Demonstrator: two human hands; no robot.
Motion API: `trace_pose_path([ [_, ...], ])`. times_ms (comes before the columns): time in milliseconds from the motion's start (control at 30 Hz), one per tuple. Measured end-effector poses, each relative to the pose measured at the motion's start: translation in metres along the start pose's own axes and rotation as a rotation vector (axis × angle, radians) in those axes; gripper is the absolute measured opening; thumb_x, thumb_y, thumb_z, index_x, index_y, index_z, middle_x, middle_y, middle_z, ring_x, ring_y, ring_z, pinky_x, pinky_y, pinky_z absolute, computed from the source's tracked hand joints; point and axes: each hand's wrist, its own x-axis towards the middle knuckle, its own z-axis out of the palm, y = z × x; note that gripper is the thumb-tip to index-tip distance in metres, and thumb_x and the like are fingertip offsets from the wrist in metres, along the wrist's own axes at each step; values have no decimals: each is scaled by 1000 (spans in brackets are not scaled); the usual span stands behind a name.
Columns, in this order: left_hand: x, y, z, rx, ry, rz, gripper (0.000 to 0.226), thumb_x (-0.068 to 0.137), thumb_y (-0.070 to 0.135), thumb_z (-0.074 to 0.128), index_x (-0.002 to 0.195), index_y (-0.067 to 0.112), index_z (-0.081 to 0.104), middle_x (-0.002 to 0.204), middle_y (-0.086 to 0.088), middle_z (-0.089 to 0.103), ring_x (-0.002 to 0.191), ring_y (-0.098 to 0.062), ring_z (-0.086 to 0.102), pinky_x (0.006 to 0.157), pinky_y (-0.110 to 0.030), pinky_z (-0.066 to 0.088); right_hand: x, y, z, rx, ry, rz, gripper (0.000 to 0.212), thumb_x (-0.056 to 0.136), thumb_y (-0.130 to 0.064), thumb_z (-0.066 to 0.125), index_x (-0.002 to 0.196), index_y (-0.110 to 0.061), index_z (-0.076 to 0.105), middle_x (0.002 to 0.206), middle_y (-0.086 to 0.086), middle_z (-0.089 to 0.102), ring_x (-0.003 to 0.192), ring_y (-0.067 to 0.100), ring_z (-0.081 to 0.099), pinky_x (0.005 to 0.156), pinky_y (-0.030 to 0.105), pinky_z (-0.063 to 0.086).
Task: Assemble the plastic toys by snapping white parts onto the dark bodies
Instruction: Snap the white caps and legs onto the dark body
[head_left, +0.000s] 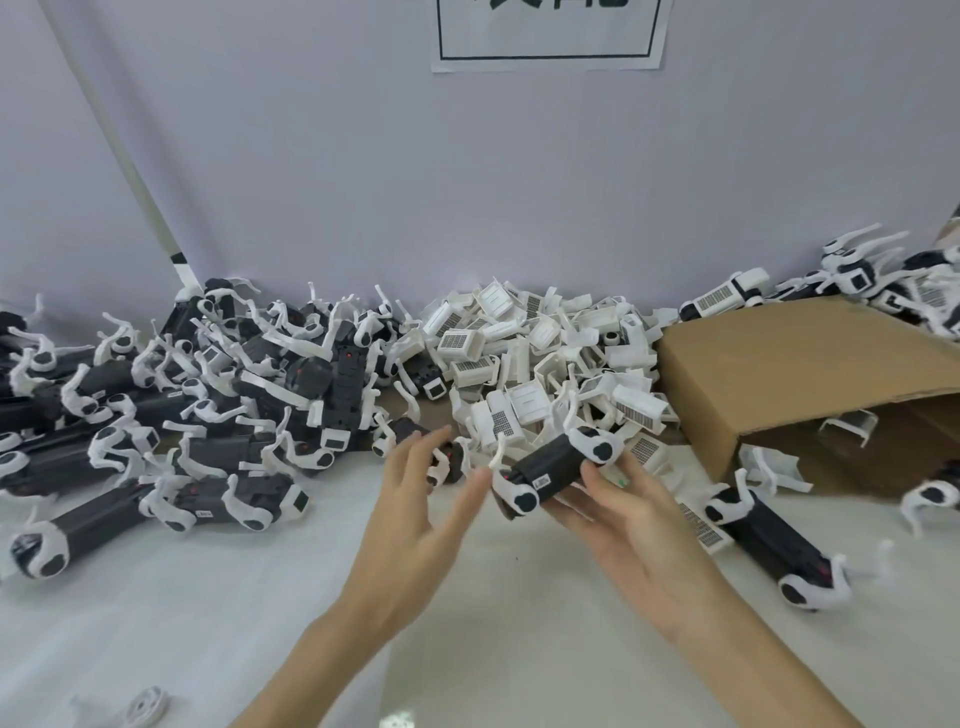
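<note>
My right hand (621, 512) holds a dark toy body (553, 467) with white legs from below, thumb on its near side, tilted up to the right above the table. My left hand (421, 493) is beside the body's lower left end, fingers straight and spread, holding nothing; whether it touches the toy I cannot tell. Behind the hands lies a heap of white grille parts (530, 353). Another dark body (436, 447) lies just beyond my left fingers.
A big pile of dark bodies with white legs (197, 395) fills the left side. An open cardboard box (810, 384) lies on its side at the right, with more toys behind it (883, 280). One toy (774, 545) lies at the right on the white table (260, 613).
</note>
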Motion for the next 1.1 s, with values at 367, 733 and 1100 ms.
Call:
trace_pose_path([
  [367,-5,8,7,-240,-48,-13,51,79,63,85,128,53,70,164,41,14,152,7,28,125,-35,34,-5,2,8,12,-60,6,45,98,-12,66,140,0,56,136,22,67,128,37,64,97,44,59],
  [733,-8,12,10,-543,-121,-162,50,90,53,71,127,20,71,114,-9,76,98,-27,71,94,-39,57,0,-6,-17,-386,-90,151,67,79,-26,80,138,-1,60,139,20,63,118,33,70,96,40,59],
  [1100,0,7,-2,-704,-321,-178,53,95,14,75,145,18,57,140,-7,68,113,-41,73,95,-37,59,1,-12,-23,-539,-132,4,59,77,-26,89,131,-31,68,139,0,64,122,22,68,99,39,57],
])
